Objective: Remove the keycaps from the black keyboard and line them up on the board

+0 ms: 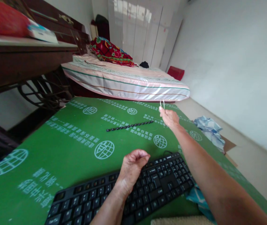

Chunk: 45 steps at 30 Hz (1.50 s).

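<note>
My right hand [169, 117] is stretched out over the far right of the green board [121, 142]. Its fingers pinch a thin white two-pronged piece [162, 104], which could be a loop or a pair of tips; I cannot tell which. My left hand [133, 168] hovers over the top edge of a black keyboard [157, 184], thumb and fingertips pressed together. Whatever those fingers hold, if anything, is hidden. Along the keyboard's top row several key places look like bare sockets. Between the hands and the bed lies a slim black twisted rod [130, 126].
A bed [126, 82] with a red floral blanket [111, 51] stands beyond the board. To the left is a table [27, 47] with an iron wheel underneath. Crumpled blue-white cloth [209, 129] lies on the floor at right. Teal fabric [200, 200] sits by my right forearm.
</note>
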### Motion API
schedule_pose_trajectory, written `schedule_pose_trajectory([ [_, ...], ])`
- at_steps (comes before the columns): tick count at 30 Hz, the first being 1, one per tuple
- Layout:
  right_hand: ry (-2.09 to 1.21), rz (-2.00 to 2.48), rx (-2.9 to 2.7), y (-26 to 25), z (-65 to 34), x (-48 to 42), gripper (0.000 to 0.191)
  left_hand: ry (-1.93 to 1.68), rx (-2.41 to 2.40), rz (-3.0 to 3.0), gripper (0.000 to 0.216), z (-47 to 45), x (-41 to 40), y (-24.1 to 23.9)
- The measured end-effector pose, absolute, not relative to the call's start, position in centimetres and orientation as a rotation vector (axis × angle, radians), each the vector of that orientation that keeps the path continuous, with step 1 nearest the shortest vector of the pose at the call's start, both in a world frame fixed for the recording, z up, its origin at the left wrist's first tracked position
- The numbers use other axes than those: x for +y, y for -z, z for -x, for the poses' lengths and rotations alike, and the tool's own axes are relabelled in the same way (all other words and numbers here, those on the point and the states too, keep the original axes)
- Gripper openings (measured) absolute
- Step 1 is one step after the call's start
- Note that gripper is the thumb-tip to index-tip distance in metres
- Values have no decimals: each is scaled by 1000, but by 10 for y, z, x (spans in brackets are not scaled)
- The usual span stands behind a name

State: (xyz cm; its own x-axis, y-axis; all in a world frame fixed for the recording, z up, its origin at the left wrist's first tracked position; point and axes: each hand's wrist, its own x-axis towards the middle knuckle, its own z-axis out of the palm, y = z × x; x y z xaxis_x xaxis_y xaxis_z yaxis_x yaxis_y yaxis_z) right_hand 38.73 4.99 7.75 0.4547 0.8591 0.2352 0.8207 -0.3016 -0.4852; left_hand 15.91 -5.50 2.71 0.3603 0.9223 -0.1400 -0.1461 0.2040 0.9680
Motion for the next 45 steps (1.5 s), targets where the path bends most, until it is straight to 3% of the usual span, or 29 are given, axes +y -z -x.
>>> schedule_pose_trajectory([
  [3,-102,2036,-1407,-83,-360,14,60,-906,895,-1153,8,-162,-54,-21],
  [7,-663,1723,-1342,-67,-331,-38,50,-941,890,-1179,8,-163,-54,-19],
  [11,-871,1617,-1328,-46,-326,-75,37,-940,884,-1174,6,-163,-54,-21],
  [25,-723,1723,-1514,-46,-324,-98,18,-915,895,-1202,6,-165,-54,-19],
  [33,-679,1694,-1543,-47,-323,-97,19,-910,879,-1193,4,-165,-55,-17],
  [45,-826,1787,-1459,-44,-325,-95,13,-904,896,-1225,3,-167,-56,-19],
])
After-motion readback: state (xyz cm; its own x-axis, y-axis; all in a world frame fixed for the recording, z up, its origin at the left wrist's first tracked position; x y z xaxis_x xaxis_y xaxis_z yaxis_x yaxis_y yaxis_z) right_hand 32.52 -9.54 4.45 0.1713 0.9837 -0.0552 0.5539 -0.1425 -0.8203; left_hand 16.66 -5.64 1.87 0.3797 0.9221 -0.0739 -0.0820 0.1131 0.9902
